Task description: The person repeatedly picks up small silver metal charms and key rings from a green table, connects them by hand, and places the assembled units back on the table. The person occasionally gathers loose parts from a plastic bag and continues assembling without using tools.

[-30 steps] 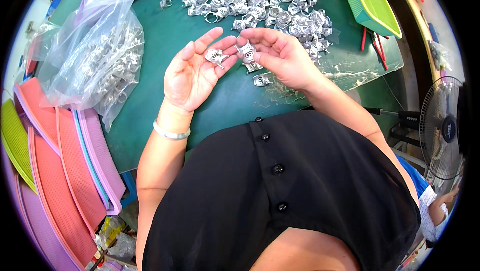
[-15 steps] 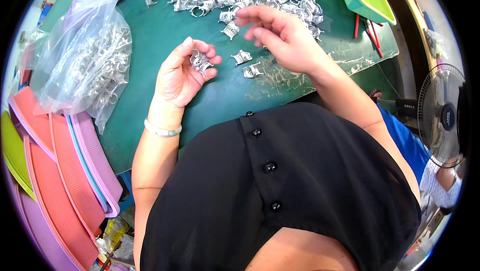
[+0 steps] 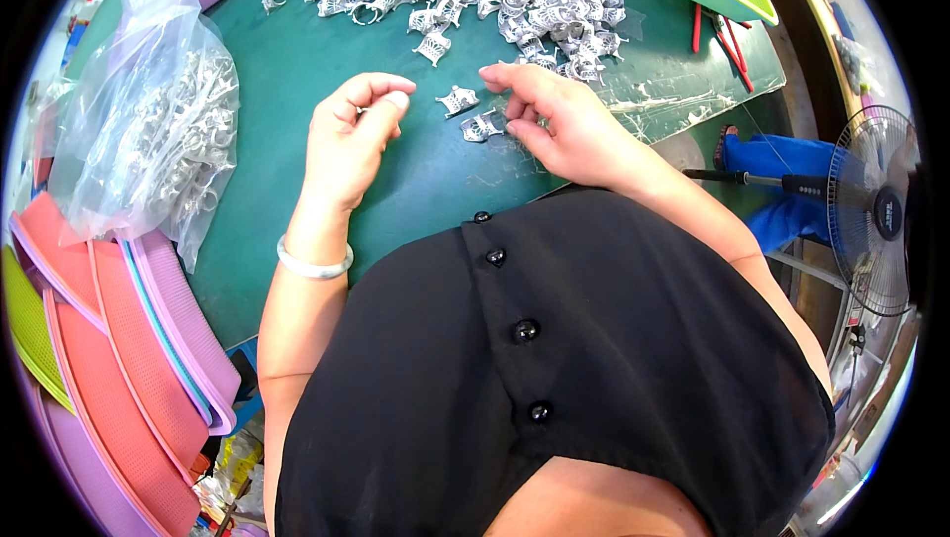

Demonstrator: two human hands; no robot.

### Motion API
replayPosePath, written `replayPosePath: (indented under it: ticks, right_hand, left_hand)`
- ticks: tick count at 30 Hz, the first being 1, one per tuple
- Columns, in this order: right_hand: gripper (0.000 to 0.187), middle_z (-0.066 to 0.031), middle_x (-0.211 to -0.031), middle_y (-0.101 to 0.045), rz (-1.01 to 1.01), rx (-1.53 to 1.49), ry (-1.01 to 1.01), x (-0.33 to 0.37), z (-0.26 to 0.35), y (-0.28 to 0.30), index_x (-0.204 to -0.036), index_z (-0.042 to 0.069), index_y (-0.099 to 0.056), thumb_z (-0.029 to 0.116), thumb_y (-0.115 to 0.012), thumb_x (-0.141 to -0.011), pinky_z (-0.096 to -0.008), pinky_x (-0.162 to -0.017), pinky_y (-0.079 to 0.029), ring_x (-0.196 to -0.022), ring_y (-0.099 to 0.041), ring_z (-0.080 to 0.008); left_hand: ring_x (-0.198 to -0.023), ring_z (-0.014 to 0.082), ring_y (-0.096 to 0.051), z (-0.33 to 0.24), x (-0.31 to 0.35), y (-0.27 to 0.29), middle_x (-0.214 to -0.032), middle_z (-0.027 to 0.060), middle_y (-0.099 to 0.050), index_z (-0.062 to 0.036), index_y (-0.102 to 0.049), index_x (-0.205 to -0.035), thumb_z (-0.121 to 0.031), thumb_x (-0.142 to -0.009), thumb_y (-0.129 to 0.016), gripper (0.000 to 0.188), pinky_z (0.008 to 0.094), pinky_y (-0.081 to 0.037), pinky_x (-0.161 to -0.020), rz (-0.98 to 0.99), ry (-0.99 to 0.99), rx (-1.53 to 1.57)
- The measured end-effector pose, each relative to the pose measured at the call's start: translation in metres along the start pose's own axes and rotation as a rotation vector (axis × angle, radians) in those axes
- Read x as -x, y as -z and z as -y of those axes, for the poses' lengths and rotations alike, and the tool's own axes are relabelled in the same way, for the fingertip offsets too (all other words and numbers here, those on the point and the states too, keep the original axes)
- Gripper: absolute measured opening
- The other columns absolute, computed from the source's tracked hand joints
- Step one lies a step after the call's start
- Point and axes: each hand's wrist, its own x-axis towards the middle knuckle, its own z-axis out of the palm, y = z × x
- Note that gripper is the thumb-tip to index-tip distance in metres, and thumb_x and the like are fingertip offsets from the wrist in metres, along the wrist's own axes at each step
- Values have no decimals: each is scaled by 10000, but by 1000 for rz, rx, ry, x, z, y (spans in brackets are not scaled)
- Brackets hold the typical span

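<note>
The left forearm rises steeply along the body's left side, and the left hand curls inward, its thumb tip just beside the bent index finger; the inside of the palm is hidden. The right forearm slants inward from the right, leading to the right hand, whose fingers bend loosely, thumb and index finger spread apart. The two hands face each other, well apart.

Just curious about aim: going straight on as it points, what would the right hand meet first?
The right hand would probably meet the nearest loose silver metal piece first, though depth is unclear.
</note>
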Motion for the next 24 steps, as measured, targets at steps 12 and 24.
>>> replayPosePath:
  ticks: [12,24]
  right_hand:
    - [497,-112,-1009,-568,0,-12,-7,7,-5,-3,-1234,-9,-483,-99,-575,-754,-287,-692,-499,-790,-591,-174]
    - [570,-94,-996,-543,10,0,3,5,-7,-5,-1260,36,-474,-79,-623,-722,-277,-626,-493,-744,-548,-164]
  left_hand:
    - [-604,75,-454,1,5,-11,-715,-7,-473,-35,-612,-1108,-30,-695,-593,413,220,-387,-572,-78,-312,-680]
    - [-837,252,-537,-12,4,-22,-855,77,-533,-49,-566,-1198,-260,-646,-742,617,362,-452,-735,129,-372,-993]
